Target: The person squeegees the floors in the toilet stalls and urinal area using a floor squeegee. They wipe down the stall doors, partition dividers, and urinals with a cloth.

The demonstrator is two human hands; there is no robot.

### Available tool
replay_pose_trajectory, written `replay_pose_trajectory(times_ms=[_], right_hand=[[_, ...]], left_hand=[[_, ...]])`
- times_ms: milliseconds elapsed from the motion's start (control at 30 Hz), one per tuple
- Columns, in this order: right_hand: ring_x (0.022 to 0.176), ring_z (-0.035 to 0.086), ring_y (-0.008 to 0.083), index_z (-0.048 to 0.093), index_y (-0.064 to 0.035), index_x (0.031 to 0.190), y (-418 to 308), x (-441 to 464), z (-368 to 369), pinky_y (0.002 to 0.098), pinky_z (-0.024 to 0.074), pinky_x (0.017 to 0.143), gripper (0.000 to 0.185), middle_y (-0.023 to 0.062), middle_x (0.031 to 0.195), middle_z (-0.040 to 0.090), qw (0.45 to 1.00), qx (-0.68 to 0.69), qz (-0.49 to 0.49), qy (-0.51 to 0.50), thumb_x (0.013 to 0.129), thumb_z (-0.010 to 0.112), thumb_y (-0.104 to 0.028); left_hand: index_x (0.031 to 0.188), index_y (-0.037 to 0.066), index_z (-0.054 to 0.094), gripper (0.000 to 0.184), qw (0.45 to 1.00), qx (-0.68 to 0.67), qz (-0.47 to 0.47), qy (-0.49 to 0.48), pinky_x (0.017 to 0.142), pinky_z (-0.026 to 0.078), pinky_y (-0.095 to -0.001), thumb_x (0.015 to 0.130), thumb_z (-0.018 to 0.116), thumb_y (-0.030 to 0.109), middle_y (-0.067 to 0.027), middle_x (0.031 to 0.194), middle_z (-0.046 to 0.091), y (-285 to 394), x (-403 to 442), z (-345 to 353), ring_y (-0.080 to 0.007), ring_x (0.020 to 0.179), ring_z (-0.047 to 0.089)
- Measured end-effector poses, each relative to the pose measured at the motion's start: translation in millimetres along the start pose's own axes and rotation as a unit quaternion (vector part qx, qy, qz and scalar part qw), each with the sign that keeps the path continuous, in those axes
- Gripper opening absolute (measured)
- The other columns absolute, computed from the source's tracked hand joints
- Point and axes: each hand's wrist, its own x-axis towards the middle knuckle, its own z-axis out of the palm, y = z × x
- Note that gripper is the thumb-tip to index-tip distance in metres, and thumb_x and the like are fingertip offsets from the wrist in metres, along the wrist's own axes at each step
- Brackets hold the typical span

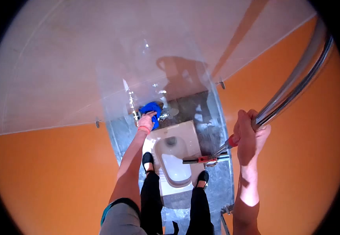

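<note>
Head view: left hand [145, 122] grips a blue cloth [152, 107], fingers bent over it, at the pipe fittings [132, 105] by the floor's back edge. Probably bunched so it can follow the metal's curves; whether it wraps fully round, can't tell. Right hand [252, 135] is curled tight round a shiny metal pole [272, 111], close to its lower end. That low grip likely keeps the long tool steady one-handed, leaving the left free for the cloth. Tool's red-and-black head [206, 159] sits at the right rim of the squat toilet [183, 131], reaching toward the right edge of the floor [213, 117]; touching or just above, can't tell. Black shoes [148, 158] straddle the bowl, one each side, presumably for balance while leaning toward the back wall [80, 70]. Orange partitions [60, 168] flank both sides.
</note>
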Motion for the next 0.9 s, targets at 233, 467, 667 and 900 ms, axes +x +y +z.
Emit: replay_pose_trajectory(times_ms=[233,467,667,900], right_hand=[[0.044,0.039,0.0019,0.046,-0.0089,0.057,-3.6,4.4,-10.5,0.0203,0.0270,0.042,0.033,-0.0047,0.049,0.043,1.000,-0.026,0.003,0.004,0.088,0.058,-0.009],[0.048,0.037,0.0007,0.048,-0.0081,0.060,4.2,14.0,-14.9,0.0196,0.0244,0.044,0.029,-0.0069,0.052,0.041,0.999,0.040,0.013,0.018,0.087,0.059,-0.005],[0.039,0.031,0.0028,0.037,-0.0095,0.059,12.6,15.6,-10.8,0.0205,0.0229,0.037,0.032,-0.0026,0.046,0.036,0.998,0.049,-0.041,0.031,0.085,0.054,-0.003],[0.055,0.043,0.0004,0.055,-0.0040,0.067,13.6,15.6,-14.3,0.0175,0.0287,0.048,0.018,-0.0057,0.059,0.049,0.996,0.077,-0.029,0.021,0.082,0.062,0.001]], left_hand=[[0.117,0.017,0.059,0.042,0.950,-0.026,-0.312,0.003,0.090,0.046,-0.0392,0.075,0.065,0.020,-0.0111,0.114,0.061,8.1,-34.1,18.4,-0.0311,0.105,0.058],[0.113,0.009,0.061,0.074,0.918,-0.076,-0.390,-0.013,0.089,0.045,-0.0411,0.066,0.057,0.066,-0.0213,0.106,0.063,28.1,-7.6,25.5,-0.0332,0.102,0.060],[0.109,-0.003,0.060,0.066,0.902,-0.189,-0.372,0.110,0.084,0.046,-0.0404,0.071,0.064,0.051,-0.0253,0.098,0.064,-16.3,1.3,93.8,-0.0361,0.097,0.061],[0.112,0.000,0.060,0.061,0.911,-0.169,-0.367,0.081,0.081,0.048,-0.0362,0.074,0.063,0.047,-0.0223,0.093,0.066,-22.8,-8.1,75.1,-0.0303,0.093,0.063]])
